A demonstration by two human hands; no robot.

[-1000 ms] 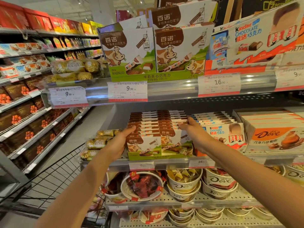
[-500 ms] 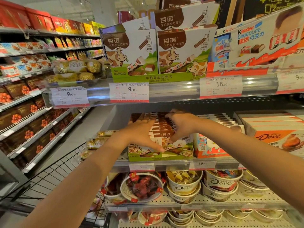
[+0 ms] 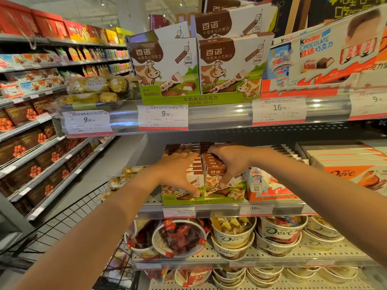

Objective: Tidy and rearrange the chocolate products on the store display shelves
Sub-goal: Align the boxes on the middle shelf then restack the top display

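Reaching into the middle shelf [image 3: 219, 209], we have both hands on the Bainuo chocolate boxes [image 3: 215, 178], which stand in two rows inside a green display tray [image 3: 188, 200] at the front edge of this shelf. Our left hand [image 3: 178, 170] lies over the left row with the fingers stretched toward the back and the thumb down on the face of the front box; it presses the boxes and does not close around any of them. Our right hand [image 3: 229, 162] arches over the right row, the fingers bent over the tops of the boxes behind and the thumb on the front box, so it grasps that row from above. Just beside the tray, on the right, stands a Kinder chocolate carton [image 3: 266, 185], and further right are Dove boxes [image 3: 351, 170]. On the left of the tray lie Ferrero Rocher packs [image 3: 123, 181]. On the shelf above we see two more Bainuo display cartons [image 3: 199, 65] and price labels [image 3: 163, 118]. Below, Dove cups [image 3: 232, 239] are stacked on a perforated shelf [image 3: 272, 255].
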